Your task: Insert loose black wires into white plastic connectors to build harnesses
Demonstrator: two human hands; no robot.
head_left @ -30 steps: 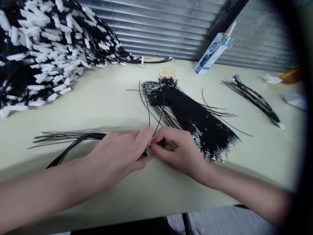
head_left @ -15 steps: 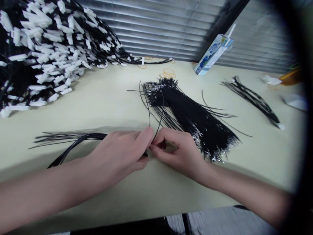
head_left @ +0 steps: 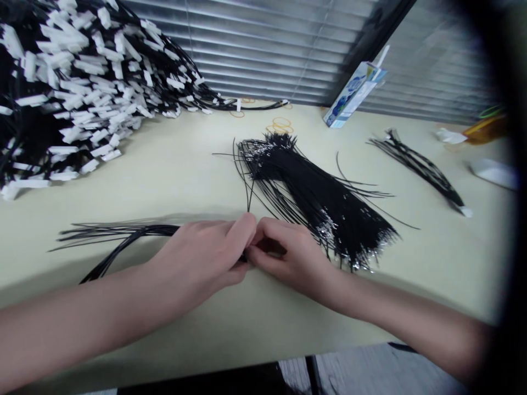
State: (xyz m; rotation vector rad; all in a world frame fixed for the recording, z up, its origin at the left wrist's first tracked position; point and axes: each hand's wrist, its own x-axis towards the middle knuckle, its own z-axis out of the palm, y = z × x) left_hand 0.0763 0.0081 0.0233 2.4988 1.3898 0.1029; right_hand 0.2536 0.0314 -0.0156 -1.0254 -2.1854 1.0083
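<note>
My left hand (head_left: pixel 208 249) is closed around a bundle of black wires (head_left: pixel 158 230), whose loose ends spread out leftward over the table. A small dark end of what it holds peeks out by its fingertips. Pinched thumb to forefinger, my right hand (head_left: pixel 294 255) meets the left fingertips, gripping a black wire whose held end is hidden between the fingers. Thin black wires (head_left: pixel 249 195) rise from between the two hands. Just beyond the right hand lies a thick pile of cut black wires (head_left: pixel 313 186) with shiny metal tips.
A large heap of black cables with white connectors (head_left: pixel 90 88) fills the back left. Yellow rubber bands (head_left: pixel 280 125) and a drink carton (head_left: pixel 354 96) stand near the blinds (head_left: pixel 255 49). To the right lies a smaller wire bundle (head_left: pixel 424 170) with a white connector.
My right hand has moved slightly left, closer against the left fingertips. The wire that leaned right above the hands now stands nearly alongside the other one. My left hand stays in place.
</note>
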